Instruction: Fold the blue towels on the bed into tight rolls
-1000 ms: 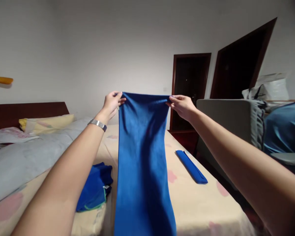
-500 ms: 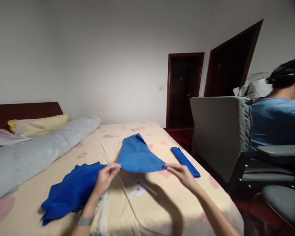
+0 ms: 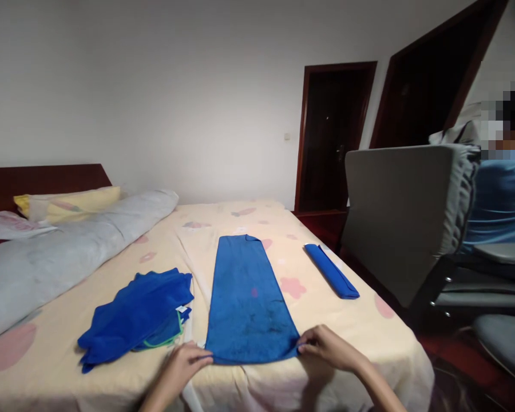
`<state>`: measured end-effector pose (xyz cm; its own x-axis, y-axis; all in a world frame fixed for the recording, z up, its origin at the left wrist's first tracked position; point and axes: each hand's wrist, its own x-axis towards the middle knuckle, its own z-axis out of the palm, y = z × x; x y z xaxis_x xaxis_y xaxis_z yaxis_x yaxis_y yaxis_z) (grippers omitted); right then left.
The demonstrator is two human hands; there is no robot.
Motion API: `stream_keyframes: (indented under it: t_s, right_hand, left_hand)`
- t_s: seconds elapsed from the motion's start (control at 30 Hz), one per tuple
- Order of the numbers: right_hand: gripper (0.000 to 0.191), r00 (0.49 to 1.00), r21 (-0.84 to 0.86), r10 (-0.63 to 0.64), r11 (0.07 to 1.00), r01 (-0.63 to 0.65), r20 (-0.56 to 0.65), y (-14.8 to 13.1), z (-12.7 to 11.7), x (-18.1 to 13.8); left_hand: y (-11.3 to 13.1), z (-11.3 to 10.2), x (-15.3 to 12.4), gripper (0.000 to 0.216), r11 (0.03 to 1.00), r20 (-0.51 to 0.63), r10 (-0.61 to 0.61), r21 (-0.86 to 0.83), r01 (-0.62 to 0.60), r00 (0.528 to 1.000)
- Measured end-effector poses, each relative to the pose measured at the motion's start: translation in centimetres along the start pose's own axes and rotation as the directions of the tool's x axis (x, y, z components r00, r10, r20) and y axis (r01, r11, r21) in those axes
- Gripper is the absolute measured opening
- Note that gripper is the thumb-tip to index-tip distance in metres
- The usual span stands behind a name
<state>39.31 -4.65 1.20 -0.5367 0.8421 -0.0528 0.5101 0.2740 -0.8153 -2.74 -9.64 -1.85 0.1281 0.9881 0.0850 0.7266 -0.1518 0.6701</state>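
Note:
A long blue towel with dark stains lies stretched over the bed, its far right corner turned over. My left hand pinches the near left corner of this towel. At the near right corner, my right hand grips it between thumb and fingers. Left of it sits a loose pile of blue cloths, one showing a green edge and a white tag. To the right lies a blue cloth folded into a narrow strip.
The bed has a patterned cream sheet. A long grey rolled bedding bundle and a yellow pillow lie at the left. Beyond the bed's right edge stands a grey chair, with a person in a blue shirt seated there.
Both hands have brought the towel's near edge down and towards me. The towel, raised and curved before, now lies flatter and longer on the bed. The view has shifted slightly.

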Motion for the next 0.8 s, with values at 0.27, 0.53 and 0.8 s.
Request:
stream_keyframes:
  t_s: [0.27,0.53,0.8]
  right_hand:
    - [0.035,0.996,-0.021,0.087,0.996,-0.086,0.029,1.8,-0.9,3.8]
    - [0.034,0.98,-0.031,0.196,0.98,-0.197,-0.032,3.2,-0.3,3.6]
    - [0.033,0.972,-0.03,0.209,0.977,-0.213,-0.106,1.8,-0.6,2.3]
  left_hand:
    - [-0.3,-0.6,3.5,0.039,0.994,0.15,-0.086,-0.049,0.094,0.985]
    - [-1.0,0.6,3.1,0.035,0.988,0.133,-0.146,-0.026,0.15,0.98]
    - [-0.5,0.6,2.6,0.035,0.998,0.042,-0.049,0.036,0.047,0.998]
